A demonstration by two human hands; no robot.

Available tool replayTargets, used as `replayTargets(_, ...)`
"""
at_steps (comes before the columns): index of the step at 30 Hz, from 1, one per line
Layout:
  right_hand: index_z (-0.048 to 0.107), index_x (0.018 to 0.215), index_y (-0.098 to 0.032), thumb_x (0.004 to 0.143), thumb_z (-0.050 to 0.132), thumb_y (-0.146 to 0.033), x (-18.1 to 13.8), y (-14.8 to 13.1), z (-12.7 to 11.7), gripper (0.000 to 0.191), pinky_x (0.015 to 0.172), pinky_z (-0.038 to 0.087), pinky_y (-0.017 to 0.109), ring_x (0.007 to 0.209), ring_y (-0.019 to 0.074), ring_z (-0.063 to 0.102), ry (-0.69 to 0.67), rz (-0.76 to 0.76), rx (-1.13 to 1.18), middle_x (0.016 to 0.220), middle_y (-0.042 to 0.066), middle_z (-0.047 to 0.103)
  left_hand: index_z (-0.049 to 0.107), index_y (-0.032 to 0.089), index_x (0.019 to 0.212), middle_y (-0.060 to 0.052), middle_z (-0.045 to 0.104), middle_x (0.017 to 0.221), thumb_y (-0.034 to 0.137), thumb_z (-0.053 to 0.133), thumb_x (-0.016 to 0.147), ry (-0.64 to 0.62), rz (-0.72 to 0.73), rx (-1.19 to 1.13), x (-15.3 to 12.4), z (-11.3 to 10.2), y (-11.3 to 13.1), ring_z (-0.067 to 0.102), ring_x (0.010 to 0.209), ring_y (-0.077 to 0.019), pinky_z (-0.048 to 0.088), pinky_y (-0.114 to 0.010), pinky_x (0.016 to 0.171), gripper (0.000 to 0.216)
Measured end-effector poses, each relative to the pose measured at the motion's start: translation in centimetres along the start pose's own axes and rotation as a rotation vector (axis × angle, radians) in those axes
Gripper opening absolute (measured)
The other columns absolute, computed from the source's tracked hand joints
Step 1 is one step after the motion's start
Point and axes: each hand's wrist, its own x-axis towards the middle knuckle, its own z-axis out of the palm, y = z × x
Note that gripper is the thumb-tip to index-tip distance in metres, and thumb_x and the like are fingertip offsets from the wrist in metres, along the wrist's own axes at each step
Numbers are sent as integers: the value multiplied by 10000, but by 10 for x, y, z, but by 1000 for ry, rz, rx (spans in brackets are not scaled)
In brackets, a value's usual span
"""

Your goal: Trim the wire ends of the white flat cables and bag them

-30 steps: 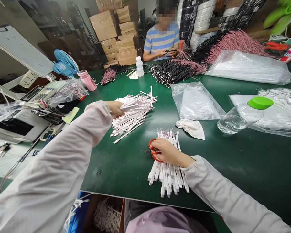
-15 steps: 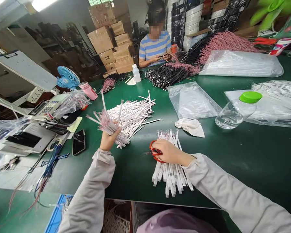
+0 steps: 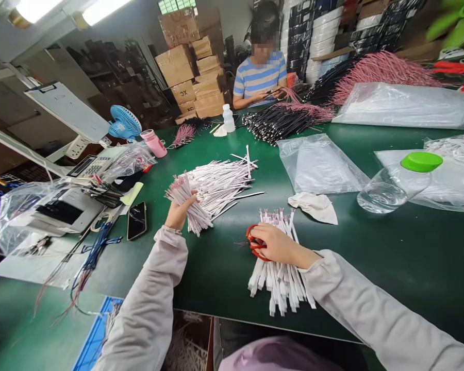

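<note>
My left hand (image 3: 180, 208) is closed around a bundle of white cables (image 3: 189, 198), their pinkish wire ends fanned at the top. This bundle is tilted, just in front of a loose pile of white cables (image 3: 224, 183) on the table. In my right hand (image 3: 276, 245) are red-handled scissors (image 3: 254, 238), with fine reddish wire strands by their tip at the left. That hand lies over a second bundle of white cables (image 3: 282, 288), flat on the table, wire ends away from me and white connectors towards me. The fingers partly hide the scissors.
A crumpled white cloth (image 3: 313, 206), clear bag (image 3: 322, 165) and green-lidded bottle (image 3: 390, 185) stand right of the bundles. A phone (image 3: 137, 220) lies left. Across the table a co-worker (image 3: 261, 77) handles wires behind black cables (image 3: 278, 121).
The cables in my left hand stuck out unevenly before and now sit closer together with more level ends. My right hand stays over its bundle. The view has shifted slightly left.
</note>
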Motion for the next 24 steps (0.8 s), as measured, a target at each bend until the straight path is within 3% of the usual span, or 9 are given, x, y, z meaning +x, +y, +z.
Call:
replayTargets(3, 399, 655, -215, 831, 505, -103, 0, -1, -1, 234, 608, 385, 283, 631, 156, 454, 0, 0, -3, 631, 0, 507, 608, 131, 941, -20, 618, 706, 457, 739, 652, 31, 53, -37, 5, 10, -9, 632, 741, -171, 497, -301, 729, 454)
replayTargets(7, 400, 651, -216, 819, 510, -106, 0, 0, -1, 229, 594, 381, 278, 629, 157, 450, 11, 4, -4, 628, 1, 512, 551, 168, 845, 72, 463, 556, 453, 736, 683, 23, -37, -149, 1, 17, 4, 417, 440, -62, 393, -226, 475, 376)
replayTargets(9, 420, 665, -213, 815, 517, -105, 0, 0, -1, 209, 597, 385, 277, 637, 158, 457, 15, 0, 4, 640, 5, 526, 518, 162, 751, 58, 481, 582, 440, 760, 673, -69, -156, -179, -7, 13, 16, 338, 397, -27, 309, -197, 395, 376)
replayTargets(12, 439, 673, -211, 825, 516, -105, 0, 0, -1, 200, 602, 386, 275, 644, 157, 463, 25, -8, 18, 643, 7, 532, 551, 136, 785, 4, 584, 712, 350, 824, 625, -332, -516, -168, -25, 3, 24, 350, 412, 2, 274, -152, 376, 381)
replayTargets(14, 431, 658, -212, 833, 511, -106, 0, 1, -1, 220, 600, 383, 275, 630, 154, 449, 27, -9, 21, 626, 3, 522, 576, 132, 813, 13, 562, 652, 318, 833, 613, -445, -724, -108, -38, -5, 21, 362, 413, -9, 291, -144, 378, 376)
replayTargets(16, 435, 653, -210, 837, 506, -104, 0, 1, 0, 224, 604, 386, 278, 621, 152, 436, 25, -10, 24, 627, 5, 528, 610, 130, 878, 39, 509, 572, 319, 825, 622, -518, -828, -23, -50, -15, 17, 394, 423, -38, 342, -160, 399, 384)
replayTargets(21, 519, 703, -195, 849, 485, -97, -1, 3, 3, 179, 633, 407, 291, 643, 159, 453, 17, -3, 23, 688, 30, 587, 637, 164, 1000, 43, 503, 567, 413, 743, 670, -491, -674, 177, -70, -36, 30, 436, 436, -93, 389, -235, 457, 426)
replayTargets(24, 531, 708, -194, 849, 493, -104, -2, 4, 2, 172, 633, 411, 292, 645, 162, 460, 15, -1, 20, 692, 34, 594, 642, 204, 1061, 24, 560, 558, 374, 680, 665, -445, -547, 613, -75, -40, 39, 518, 426, -166, 389, -279, 476, 432)
